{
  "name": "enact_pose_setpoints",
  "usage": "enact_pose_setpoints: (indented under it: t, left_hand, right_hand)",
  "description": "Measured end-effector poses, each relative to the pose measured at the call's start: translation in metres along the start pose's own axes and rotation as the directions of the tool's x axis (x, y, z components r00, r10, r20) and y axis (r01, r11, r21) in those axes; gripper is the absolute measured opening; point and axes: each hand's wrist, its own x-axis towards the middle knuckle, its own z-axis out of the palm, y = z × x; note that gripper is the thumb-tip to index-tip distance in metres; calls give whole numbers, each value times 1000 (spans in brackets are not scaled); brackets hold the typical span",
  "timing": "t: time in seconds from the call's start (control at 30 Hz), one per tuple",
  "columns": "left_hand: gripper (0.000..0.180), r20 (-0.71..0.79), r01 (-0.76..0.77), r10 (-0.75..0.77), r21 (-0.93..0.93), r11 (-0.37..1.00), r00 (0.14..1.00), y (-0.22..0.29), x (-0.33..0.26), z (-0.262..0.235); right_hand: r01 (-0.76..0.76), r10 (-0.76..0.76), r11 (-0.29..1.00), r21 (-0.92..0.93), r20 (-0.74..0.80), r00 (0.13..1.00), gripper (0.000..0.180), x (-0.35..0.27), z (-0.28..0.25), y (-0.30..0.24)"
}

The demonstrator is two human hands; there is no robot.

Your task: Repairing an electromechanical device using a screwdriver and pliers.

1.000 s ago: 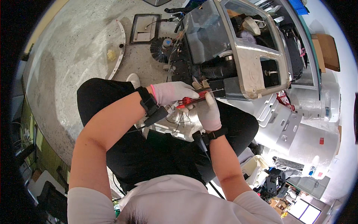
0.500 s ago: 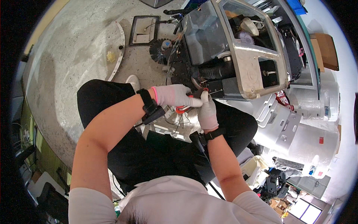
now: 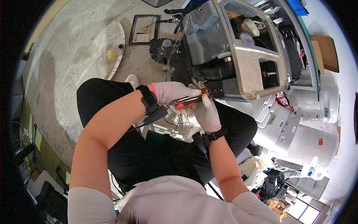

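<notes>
Pliers (image 3: 189, 100) with red-and-black handles sit between both gloved hands, just in front of the person's knees and right at the near edge of the grey machine housing (image 3: 238, 56). The left hand (image 3: 172, 92), in a pale glove with a pink cuff, is closed around the handles from above, fingers curled tight. The right hand (image 3: 207, 111), in a white glove, is wrapped around the tool from below and to the right, its fingertips up near the nose of the pliers where it meets a black part of the housing; what the nose bites on is too small to tell. Each wrist carries a black strap with a small black box, and thin cables run from them. Under the hands a light metal part (image 3: 175, 128) with loose wires rests across the person's lap. Beyond the housing's left side, on the concrete floor (image 3: 67, 63), lie a round black brush (image 3: 160, 50), a dark rectangular frame (image 3: 144, 29) and a curved pale metal strip (image 3: 118, 52). White plastic panels (image 3: 298, 134) are heaped past the right knee.
</notes>
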Motion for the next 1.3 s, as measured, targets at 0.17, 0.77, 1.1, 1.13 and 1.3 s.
enact_pose_setpoints:
  t: [0.17,0.77,1.1,1.13,1.3]
  left_hand:
    - [66,-48,-1,8,135,991,999,2,2,-3]
    - [48,-87,-105,125,212,972,988,-17,20,-21]
    - [59,-59,-145,240,650,746,969,-6,-1,11]
    - [56,-82,-160,273,639,752,958,-7,-1,12]
    - [48,3,-66,66,141,988,998,5,-1,1]
  right_hand:
    - [-47,36,990,-132,-87,996,54,3,-16,4]
    - [-26,26,1000,7,39,999,50,6,-27,8]
    - [-199,9,825,-529,-340,940,62,13,-33,7]
    - [-199,9,825,-530,-340,940,62,12,-28,6]
    - [-18,12,993,-115,-56,998,56,7,-25,9]
